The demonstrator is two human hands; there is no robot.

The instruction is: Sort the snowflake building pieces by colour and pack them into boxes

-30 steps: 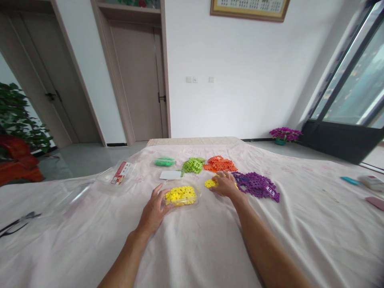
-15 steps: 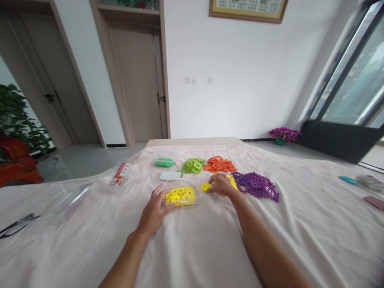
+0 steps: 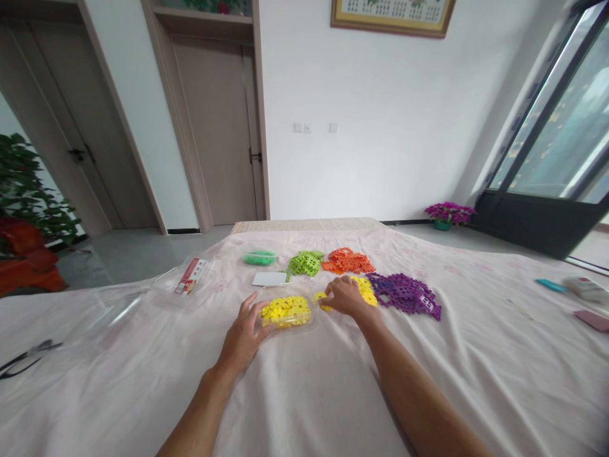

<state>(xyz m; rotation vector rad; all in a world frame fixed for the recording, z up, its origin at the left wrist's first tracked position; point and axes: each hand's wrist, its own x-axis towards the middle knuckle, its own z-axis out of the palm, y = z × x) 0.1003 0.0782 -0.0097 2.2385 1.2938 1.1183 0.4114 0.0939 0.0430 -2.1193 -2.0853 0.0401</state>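
Note:
A clear plastic tray of yellow flower-shaped pieces lies on the pink bedsheet. My left hand grips the tray's near left corner, thumb on its rim. Just right of the tray, my right hand rests curled over a loose pile of yellow pieces; what its fingers hold is hidden. A purple pile lies to the right of that hand. Orange pieces and light green pieces lie beyond.
A green-filled tray, a white card and an open clear box with a red label sit left of the piles. Glasses lie at far left. Small items sit at the right edge.
My right hand slid left with the yellow pieces, from beside the purple pile to right next to the tray. My left hand stayed on the tray.

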